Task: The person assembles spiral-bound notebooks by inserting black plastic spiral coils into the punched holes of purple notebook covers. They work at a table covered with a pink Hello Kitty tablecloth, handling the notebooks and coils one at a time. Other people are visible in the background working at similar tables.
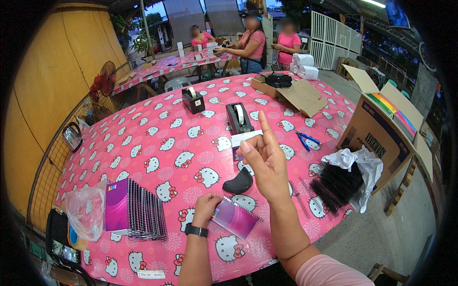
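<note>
My left hand (206,208), with a black watch on its wrist, grips the upper left edge of a purple spiral notebook (236,219), tilted on the table. My right hand (268,167) is raised above the table, right of that notebook. Its index finger points up and its thumb stands apart; the other fingers are bent and partly hidden, with nothing visibly held. Behind it, white paper over something purple (236,152) is partly covered. Beyond the notebook lies a black curved pad (237,181). A stack of purple spiral notebooks (117,207) stands to the left.
Two tape dispensers (193,101) (237,119) stand farther back. Blue pliers (307,140) and black spiral coils (336,188) in white paper lie right, near a tall open carton (369,131). A plastic bag (86,209) is left. Several people in pink work at the far table (164,64).
</note>
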Action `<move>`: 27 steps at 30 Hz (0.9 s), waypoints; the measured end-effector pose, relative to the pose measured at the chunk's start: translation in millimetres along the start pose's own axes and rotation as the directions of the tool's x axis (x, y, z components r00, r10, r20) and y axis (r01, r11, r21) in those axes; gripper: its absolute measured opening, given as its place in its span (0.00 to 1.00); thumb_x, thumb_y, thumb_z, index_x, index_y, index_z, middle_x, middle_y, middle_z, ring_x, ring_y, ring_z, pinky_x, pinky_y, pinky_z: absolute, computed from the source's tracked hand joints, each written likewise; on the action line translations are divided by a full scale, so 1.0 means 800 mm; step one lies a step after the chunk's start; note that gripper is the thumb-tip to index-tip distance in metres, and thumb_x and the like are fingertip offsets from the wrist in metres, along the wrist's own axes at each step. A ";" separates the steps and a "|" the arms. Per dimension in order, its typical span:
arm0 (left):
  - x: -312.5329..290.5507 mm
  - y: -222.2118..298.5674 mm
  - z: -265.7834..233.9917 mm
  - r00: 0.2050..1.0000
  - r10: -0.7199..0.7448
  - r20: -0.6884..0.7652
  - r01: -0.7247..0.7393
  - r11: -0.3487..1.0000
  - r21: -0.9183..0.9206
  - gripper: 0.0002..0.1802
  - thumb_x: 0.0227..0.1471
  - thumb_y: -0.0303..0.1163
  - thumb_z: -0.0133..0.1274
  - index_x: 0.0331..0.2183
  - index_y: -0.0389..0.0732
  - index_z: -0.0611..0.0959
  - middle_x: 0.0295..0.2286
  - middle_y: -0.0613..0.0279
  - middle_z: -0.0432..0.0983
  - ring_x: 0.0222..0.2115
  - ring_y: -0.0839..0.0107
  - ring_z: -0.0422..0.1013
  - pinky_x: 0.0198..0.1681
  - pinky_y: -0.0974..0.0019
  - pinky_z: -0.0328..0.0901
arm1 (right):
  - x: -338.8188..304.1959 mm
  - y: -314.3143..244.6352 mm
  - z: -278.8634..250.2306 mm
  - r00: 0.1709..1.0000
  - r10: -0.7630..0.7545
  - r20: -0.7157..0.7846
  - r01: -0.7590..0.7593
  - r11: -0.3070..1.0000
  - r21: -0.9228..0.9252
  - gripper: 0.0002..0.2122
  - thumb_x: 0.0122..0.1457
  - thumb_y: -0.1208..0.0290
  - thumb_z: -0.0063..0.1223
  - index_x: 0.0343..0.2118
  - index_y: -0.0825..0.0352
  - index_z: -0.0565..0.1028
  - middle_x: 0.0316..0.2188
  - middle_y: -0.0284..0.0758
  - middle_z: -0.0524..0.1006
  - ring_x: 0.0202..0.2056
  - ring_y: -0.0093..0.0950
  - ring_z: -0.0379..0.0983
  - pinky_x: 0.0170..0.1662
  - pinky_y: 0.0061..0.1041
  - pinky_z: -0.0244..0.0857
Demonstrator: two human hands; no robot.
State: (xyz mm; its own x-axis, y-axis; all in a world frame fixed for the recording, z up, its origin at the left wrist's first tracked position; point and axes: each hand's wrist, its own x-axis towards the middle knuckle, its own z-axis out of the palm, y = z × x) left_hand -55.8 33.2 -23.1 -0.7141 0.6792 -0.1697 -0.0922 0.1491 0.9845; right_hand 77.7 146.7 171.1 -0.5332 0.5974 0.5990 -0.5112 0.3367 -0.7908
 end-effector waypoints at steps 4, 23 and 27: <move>0.000 0.000 0.001 1.000 -0.009 -0.006 0.009 1.000 -0.008 0.08 0.45 0.29 0.53 0.25 0.34 0.80 0.20 0.67 0.73 0.20 0.81 0.66 0.25 0.77 0.60 | 0.000 0.000 0.001 1.000 0.018 -0.008 -0.017 1.000 0.019 0.34 0.56 0.69 0.51 0.60 0.73 0.46 0.23 0.29 0.69 0.26 0.15 0.62 0.33 0.15 0.59; 0.001 -0.005 0.000 1.000 -0.007 -0.010 0.007 1.000 0.004 0.09 0.45 0.31 0.54 0.25 0.34 0.80 0.20 0.68 0.73 0.20 0.82 0.66 0.24 0.77 0.60 | -0.002 -0.002 0.001 1.000 -0.017 -0.013 0.016 1.000 -0.010 0.28 0.54 0.71 0.53 0.56 0.74 0.57 0.24 0.29 0.71 0.27 0.15 0.64 0.34 0.16 0.60; -0.004 0.006 0.004 0.995 0.099 -0.012 -0.099 0.995 -0.009 0.09 0.45 0.31 0.54 0.25 0.34 0.80 0.19 0.68 0.73 0.20 0.81 0.66 0.24 0.77 0.60 | -0.015 -0.026 -0.008 0.975 0.032 0.218 -0.045 0.997 0.056 0.17 0.50 0.72 0.56 0.44 0.70 0.72 0.25 0.31 0.74 0.28 0.18 0.69 0.35 0.19 0.62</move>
State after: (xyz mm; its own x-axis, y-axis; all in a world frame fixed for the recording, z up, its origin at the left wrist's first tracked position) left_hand -51.9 34.3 -18.0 -0.7282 0.6817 -0.0711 -0.0275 0.0747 0.9968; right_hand 99.4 137.2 179.3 -0.6833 0.4347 0.5867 -0.5235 0.2686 -0.8086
